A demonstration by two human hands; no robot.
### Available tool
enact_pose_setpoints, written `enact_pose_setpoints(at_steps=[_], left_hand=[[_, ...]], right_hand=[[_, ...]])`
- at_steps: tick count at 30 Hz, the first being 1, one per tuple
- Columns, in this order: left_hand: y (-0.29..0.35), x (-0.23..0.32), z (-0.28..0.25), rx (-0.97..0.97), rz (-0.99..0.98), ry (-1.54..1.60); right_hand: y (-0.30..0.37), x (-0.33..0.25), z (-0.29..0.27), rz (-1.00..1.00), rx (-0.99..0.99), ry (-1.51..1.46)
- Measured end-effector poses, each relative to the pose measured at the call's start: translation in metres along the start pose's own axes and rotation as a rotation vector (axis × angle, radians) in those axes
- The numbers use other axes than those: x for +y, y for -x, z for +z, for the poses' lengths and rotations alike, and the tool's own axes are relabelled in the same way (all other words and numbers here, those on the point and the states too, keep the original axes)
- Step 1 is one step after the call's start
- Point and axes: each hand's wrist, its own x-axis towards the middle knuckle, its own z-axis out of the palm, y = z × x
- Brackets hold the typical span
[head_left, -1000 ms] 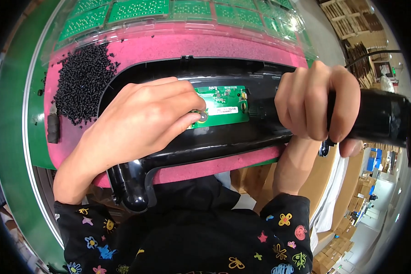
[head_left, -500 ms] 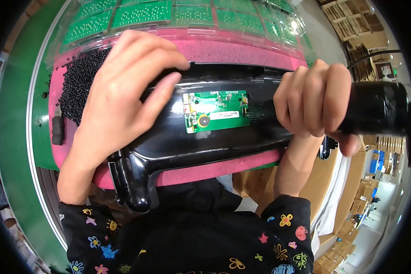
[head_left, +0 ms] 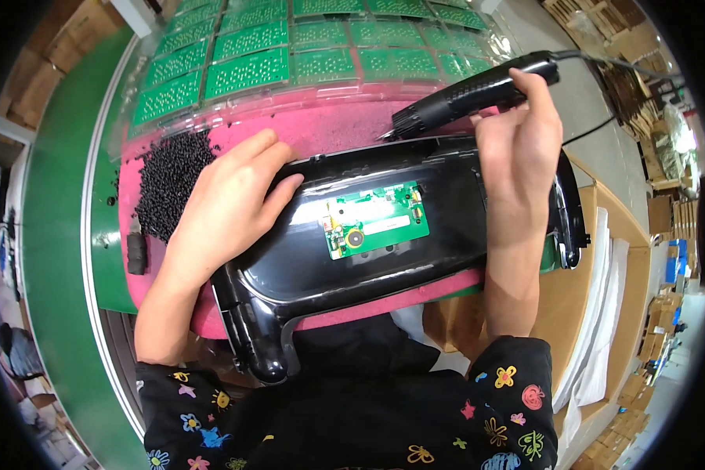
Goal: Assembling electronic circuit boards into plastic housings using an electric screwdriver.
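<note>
A glossy black plastic housing [head_left: 290, 258] lies across the pink mat, with a green circuit board [head_left: 395, 244] in its middle. My left hand [head_left: 239, 192] grips the housing's far left edge, its bent fingers over the rim and thumb on the inner side. In my right hand [head_left: 521, 141] is a black electric screwdriver [head_left: 470, 94], held tilted between the fingers above the housing's far right edge. Its bit points left and down toward the mat just beyond the housing. The right palm partly hides the grip.
Small black screws [head_left: 172, 188] form a pile on the pink mat [head_left: 321, 129] at left, with a dark cylindrical piece [head_left: 136, 252] nearby. Clear trays of green circuit boards [head_left: 247, 72] stand at the back. A cable [head_left: 603, 61] runs off right. At right is a cardboard box [head_left: 591, 313].
My right hand has swung the screwdriver from over the board to the housing's far edge, so its bit now points left. My left hand stays at the housing's left end. The view has shifted.
</note>
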Motion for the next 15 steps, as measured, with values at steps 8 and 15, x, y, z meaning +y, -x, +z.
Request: enact_pose_setpoints(at_steps=[8,15], left_hand=[[0.002,0.003,0.005,-0.003,0.061,-0.048],[0.013,0.005,-0.003,-0.036,-0.012,-0.084]], right_hand=[[0.043,-0.010,0.037,-0.461,-0.061,0.375],[0.078,-0.056,0.037,-1.051,-0.482,0.634]])
